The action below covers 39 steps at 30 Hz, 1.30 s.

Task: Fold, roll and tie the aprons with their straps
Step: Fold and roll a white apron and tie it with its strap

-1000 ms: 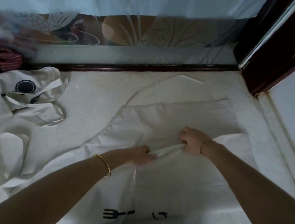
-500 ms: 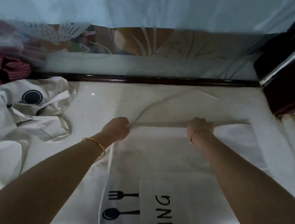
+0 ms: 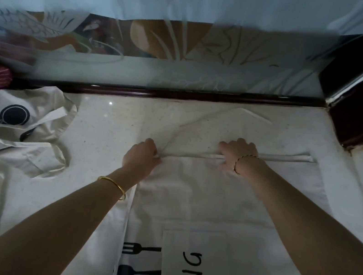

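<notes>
**Item.** 1 cream apron (image 3: 201,200) lies flat on the pale speckled desk (image 3: 111,120), print side up. It sits under both grips and runs back along the forearms. A strap (image 3: 280,157) lies along its far edge, running from the left grip, under the right grip and out beyond it.

**Left grip** (image 3: 142,157): closed, pinching the strap and the cloth edge at the fingertips.

**Right grip** (image 3: 237,154): fingers curled over the strap, holding it down on the cloth.

**Handling, as judged.** The cloth looks thin, light and limp. It should crease readily and has no stiffness to hold a fold unaided. It is likely to slide on the polished stone. The best hold is at the hem with the 2 grips well apart, keeping the edge taut between them. The strap is narrow and may twist.

**Risk.** A second strap (image 3: 128,212) trails just inside the left forearm and could get trapped in the fold.

**Outstanding.** 1 further apron (image 3: 8,132) lies crumpled well outside the left grip, not yet folded or tied.
</notes>
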Each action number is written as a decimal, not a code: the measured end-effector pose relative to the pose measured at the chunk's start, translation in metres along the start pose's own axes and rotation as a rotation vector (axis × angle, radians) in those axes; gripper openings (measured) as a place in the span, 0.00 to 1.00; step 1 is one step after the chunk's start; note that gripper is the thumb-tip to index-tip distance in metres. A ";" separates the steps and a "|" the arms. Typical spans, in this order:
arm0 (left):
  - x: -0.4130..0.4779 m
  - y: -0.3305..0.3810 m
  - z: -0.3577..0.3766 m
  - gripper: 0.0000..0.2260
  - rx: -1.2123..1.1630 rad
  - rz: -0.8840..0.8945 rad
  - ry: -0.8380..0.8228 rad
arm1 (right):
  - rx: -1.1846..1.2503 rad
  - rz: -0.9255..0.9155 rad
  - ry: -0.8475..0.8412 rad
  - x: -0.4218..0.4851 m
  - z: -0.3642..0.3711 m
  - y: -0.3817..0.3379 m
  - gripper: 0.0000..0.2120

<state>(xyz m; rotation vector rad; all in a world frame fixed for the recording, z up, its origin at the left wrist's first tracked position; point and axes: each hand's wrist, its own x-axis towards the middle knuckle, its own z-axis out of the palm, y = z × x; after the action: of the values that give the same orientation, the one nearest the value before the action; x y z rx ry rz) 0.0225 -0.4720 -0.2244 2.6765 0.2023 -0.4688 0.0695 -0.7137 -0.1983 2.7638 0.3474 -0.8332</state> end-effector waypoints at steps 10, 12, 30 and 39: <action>0.013 0.014 0.003 0.11 -0.006 0.024 -0.027 | 0.080 -0.083 0.008 -0.011 0.009 0.033 0.11; 0.015 0.012 0.004 0.10 -0.018 0.007 -0.028 | 0.085 -0.040 -0.027 -0.010 0.010 0.042 0.14; 0.025 0.015 0.000 0.06 -0.099 0.024 0.057 | 0.174 0.076 0.002 0.006 0.015 0.053 0.15; -0.015 -0.033 -0.028 0.14 -0.040 -0.137 -0.102 | 0.128 -0.025 0.395 -0.037 0.007 -0.041 0.13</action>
<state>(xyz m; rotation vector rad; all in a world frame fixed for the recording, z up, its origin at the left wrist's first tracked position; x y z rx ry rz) 0.0102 -0.4317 -0.2070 2.6019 0.3625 -0.6354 0.0244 -0.6826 -0.1894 3.0427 0.4098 -0.3154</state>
